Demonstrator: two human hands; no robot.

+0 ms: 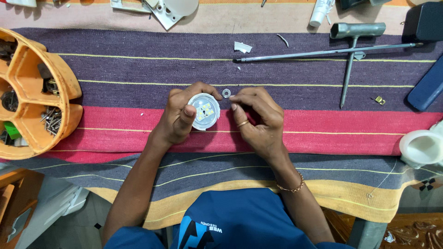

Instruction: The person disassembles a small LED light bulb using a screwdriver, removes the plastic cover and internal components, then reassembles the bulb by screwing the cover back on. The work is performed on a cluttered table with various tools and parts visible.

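On the striped cloth (323, 133) at the middle of the bench, the left hand (177, 115) wraps around a small round LED lamp module (204, 110), thumb pressed on its rim, the face with its little yellow chips turned up toward the camera. Just beside it, the right hand (258, 117) pinches fingertips together at a tiny metal washer (226, 93), which sits right at the module's upper edge; whether it's lifted or lying on the cloth, I can't tell. Off to the left, an orange compartment tray (69, 83) holds screws and odd parts. Up top right lie a long thin rod (323, 52) and a T-handle wrench (355, 32), with a white lamp shell (420, 147) at the right edge. The risk here, as I judge it: that washer is small and slick, and a loose pinch could drop it into the weave. A heavy thumb could also smudge or stress the chips.
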